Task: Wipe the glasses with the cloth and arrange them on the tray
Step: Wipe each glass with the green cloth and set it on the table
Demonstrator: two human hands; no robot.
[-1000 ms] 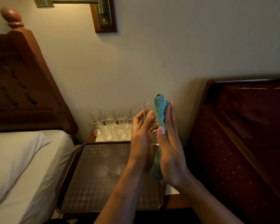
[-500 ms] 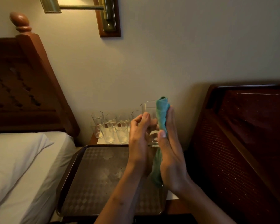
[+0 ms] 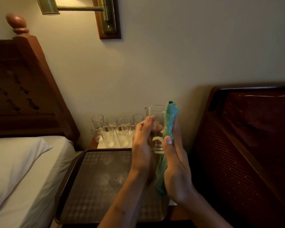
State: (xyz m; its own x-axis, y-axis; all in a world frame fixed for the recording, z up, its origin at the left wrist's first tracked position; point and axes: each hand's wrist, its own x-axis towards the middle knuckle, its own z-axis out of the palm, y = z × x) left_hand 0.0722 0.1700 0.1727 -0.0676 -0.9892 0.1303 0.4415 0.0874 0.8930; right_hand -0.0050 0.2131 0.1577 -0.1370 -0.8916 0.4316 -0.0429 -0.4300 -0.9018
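I hold a clear tumbler (image 3: 155,112) upright above the far right corner of the dark patterned tray (image 3: 95,178). My left hand (image 3: 141,148) grips it from the left, fingers curled round its side. My right hand (image 3: 176,170) stands flat against its right side and presses a green cloth (image 3: 170,116) onto the glass. The thumb pins the cloth to the palm, and the cloth's tail hangs below. Several more clear glasses (image 3: 108,137) stand in a cluster behind the tray, by the wall. Nothing stands on the tray.
The tray lies on a small bedside table between a white bed (image 3: 15,162) with a wooden headboard (image 3: 23,96) on the left and a dark wooden headboard (image 3: 245,145) on the right. A brass wall lamp (image 3: 105,17) hangs above.
My left fingers have shifted a little round the glass and the cloth has rubbed slightly along its side. The view has tilted a bit; the glass stays over the same tray corner.
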